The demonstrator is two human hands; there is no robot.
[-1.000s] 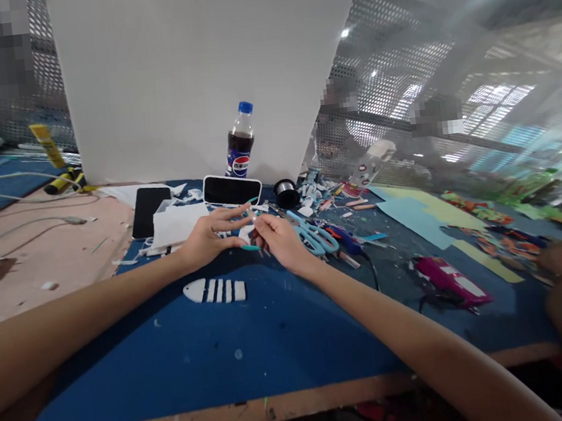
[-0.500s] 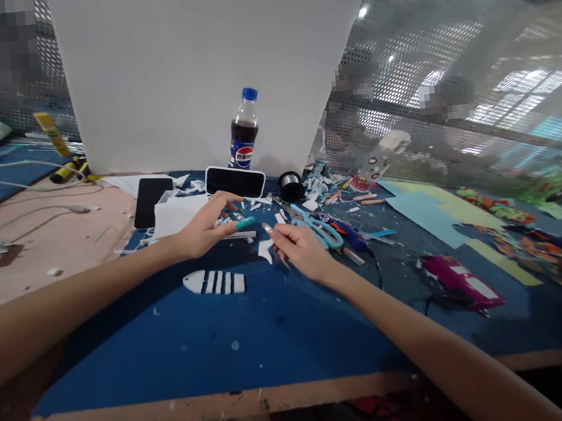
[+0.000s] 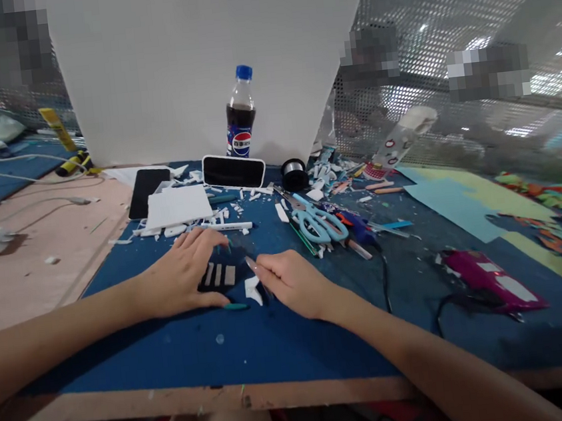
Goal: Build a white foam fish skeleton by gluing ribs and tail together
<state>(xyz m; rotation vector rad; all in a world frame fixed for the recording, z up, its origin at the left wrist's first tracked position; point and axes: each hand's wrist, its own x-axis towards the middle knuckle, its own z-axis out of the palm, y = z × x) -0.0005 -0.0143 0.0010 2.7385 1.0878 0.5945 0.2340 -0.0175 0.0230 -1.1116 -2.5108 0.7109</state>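
The right grip (image 3: 293, 283) is closed, thumb against bent fingers, with a white tail-shaped piece (image 3: 253, 291) held at its fingertips, just above or on the blue worktop (image 3: 256, 354); which of the two cannot be told. The left grip (image 3: 182, 281) is open and has nothing pinched in it, thumb and fingers spread apart. In the gap between them lie three pale strips (image 3: 216, 275), side by side, just left of the tail-shaped piece; whether the left grip touches them is hard to tell.

Just beyond the left grip is a white pen (image 3: 230, 226), and behind that a stack of white sheets (image 3: 180, 206) overlapping a black phone (image 3: 151, 194). Light-blue scissors (image 3: 317, 223) lie near the right grip, on its far side, with a black spool (image 3: 294, 175) behind them and a heap of white scraps (image 3: 334, 173) next to it. Farther out, straight ahead of both grips, a white-framed phone (image 3: 235, 172) leans in front of an upright cola bottle (image 3: 240, 118). Well to the right of the right grip lies a purple packet (image 3: 492, 279).
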